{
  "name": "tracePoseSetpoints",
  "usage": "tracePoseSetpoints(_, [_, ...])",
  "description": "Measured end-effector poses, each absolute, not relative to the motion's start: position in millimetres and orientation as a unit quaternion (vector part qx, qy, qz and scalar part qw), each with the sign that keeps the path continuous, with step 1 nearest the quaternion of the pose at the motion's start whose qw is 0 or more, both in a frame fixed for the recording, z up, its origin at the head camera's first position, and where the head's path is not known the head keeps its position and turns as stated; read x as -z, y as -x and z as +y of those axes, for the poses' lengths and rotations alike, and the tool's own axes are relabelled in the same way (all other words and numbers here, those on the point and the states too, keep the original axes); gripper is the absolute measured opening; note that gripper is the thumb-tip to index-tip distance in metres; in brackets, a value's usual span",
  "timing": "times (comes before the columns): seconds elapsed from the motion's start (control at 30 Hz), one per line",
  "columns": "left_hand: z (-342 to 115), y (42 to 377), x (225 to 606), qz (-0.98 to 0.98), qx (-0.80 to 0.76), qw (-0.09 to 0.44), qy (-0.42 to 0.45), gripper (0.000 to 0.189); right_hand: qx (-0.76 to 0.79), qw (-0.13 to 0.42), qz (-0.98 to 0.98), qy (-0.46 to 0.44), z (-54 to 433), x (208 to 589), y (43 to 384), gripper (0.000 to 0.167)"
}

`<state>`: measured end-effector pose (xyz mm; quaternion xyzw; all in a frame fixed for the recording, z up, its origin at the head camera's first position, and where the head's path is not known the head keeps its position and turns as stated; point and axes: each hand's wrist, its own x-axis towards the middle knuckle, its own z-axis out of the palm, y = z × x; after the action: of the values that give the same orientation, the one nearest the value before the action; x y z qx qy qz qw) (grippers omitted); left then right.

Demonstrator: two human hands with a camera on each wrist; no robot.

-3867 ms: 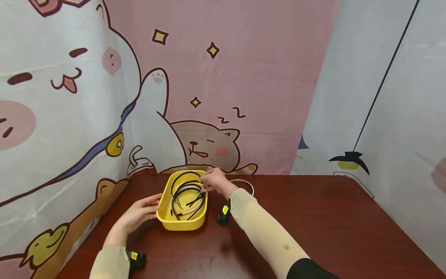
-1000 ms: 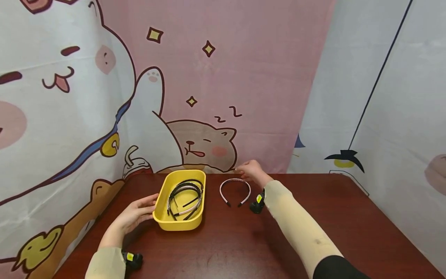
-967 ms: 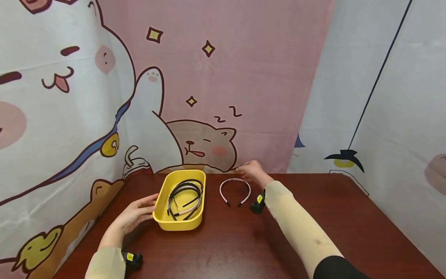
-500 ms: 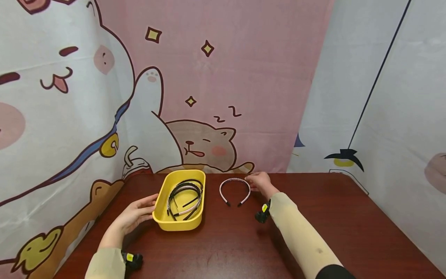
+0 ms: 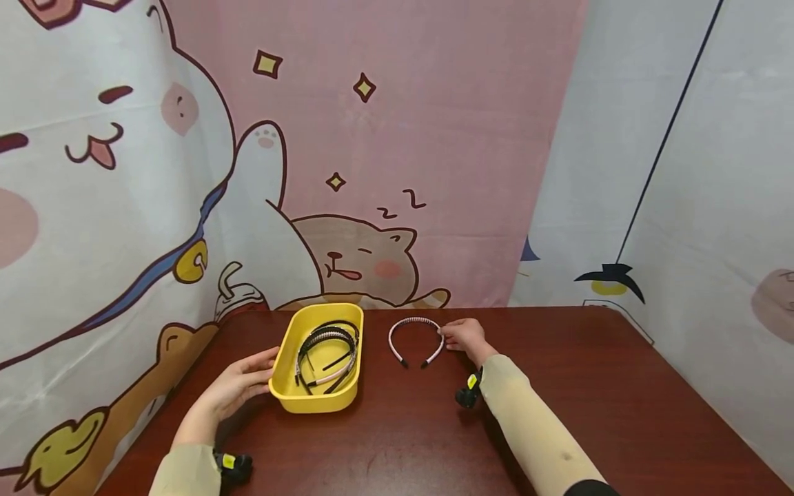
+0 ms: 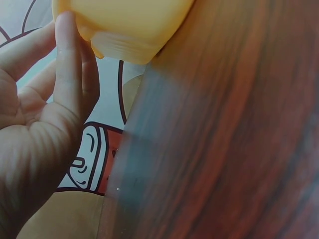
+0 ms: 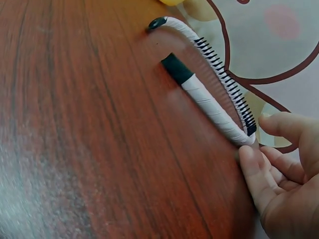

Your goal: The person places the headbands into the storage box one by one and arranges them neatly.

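Note:
A white headband [image 5: 397, 349] wrapped with black thread along its top and tipped in black lies on the table, its ends toward me. The thumb and index finger of my right hand [image 5: 466, 335] pinch its right side; in the right wrist view this hand [image 7: 286, 172] has the band between its fingertips. My left hand [image 5: 236, 387] rests its nearly straight fingers against the left wall of a yellow plastic basin [image 5: 316, 404]. Inside the basin lie several overlapping headbands [image 5: 324, 336], black ones and a pale pink one.
A dark red-brown wooden table [image 5: 397, 441] carries everything. Its back edge meets a cloth backdrop [image 5: 459, 172] printed with cartoon cats. The basin stands left of the loose headband, with a strip of table between them.
My right hand has moved from the basin to the loose headband, then down along its right side. The left hand stays at the basin. The view has shifted slightly right.

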<state>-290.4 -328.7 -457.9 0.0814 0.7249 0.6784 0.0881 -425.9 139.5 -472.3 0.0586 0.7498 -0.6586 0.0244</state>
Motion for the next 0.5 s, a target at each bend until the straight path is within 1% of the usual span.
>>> tracePoseSetpoints(0.27, [-328.6, 289.6, 457.1, 0.720, -0.683, 0.092, -0.081, 0.063, 0.649, 0.014, 0.758, -0.067, 137.3, 476.2, 428.8, 0.027])
tracePoseSetpoints(0.5, [-328.6, 289.9, 457.5, 0.716, -0.687, 0.092, -0.081, 0.063, 0.629, -0.010, 0.776, -0.059, 134.9, 480.9, 431.5, 0.025])
